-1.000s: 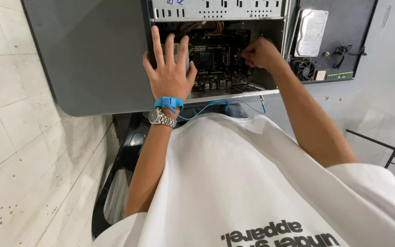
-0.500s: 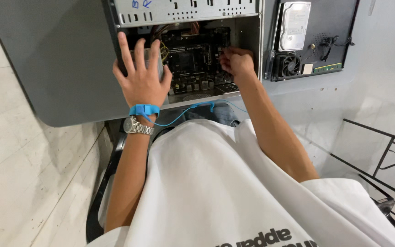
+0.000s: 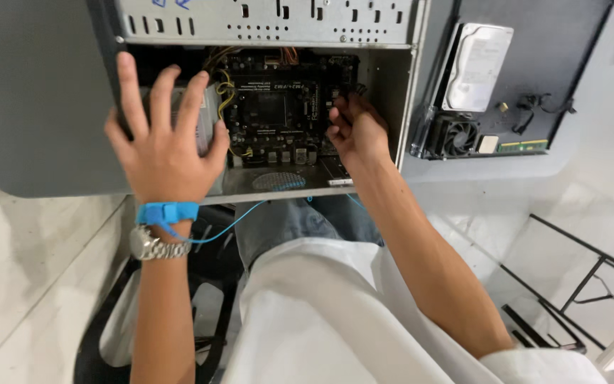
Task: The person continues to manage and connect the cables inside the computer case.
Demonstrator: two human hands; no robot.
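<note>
Looking down, we see our left hand (image 3: pixel 165 139) spread flat, fingers splayed wide, pressed on the silver power supply (image 3: pixel 206 121) in the left part of the open computer case (image 3: pixel 271 21) at the top middle of the frame — an open palm that grips nothing and, as we judge it, steadies the box or the case while the other hand works. Our right hand (image 3: pixel 355 131) sits right of centre, reaching into the case at the right edge of the dark motherboard (image 3: pixel 282 107); its fingers are curled and pinched together near the board's right side, but we cannot tell whether this grip is closed on a plug, a screw or nothing at all, since the fingertips hide whatever lies there.

The case lies on its side on the grey table (image 3: pixel 30 107), its open face toward us, which puts the board within reach from our seat. A blue wrist strap (image 3: pixel 167 212) rings the left wrist just above a metal watch (image 3: pixel 154 247), and its thin blue cord (image 3: pixel 250 213) runs toward the case's lower lip — most likely there to drain static away from the board.

In the upper right of the frame, on a dark panel (image 3: pixel 534 43), lie parts kept apart from the case: a silver hard drive (image 3: pixel 476 67), a black cooling fan (image 3: pixel 456 135) and a green memory stick (image 3: pixel 524 146)
</note>
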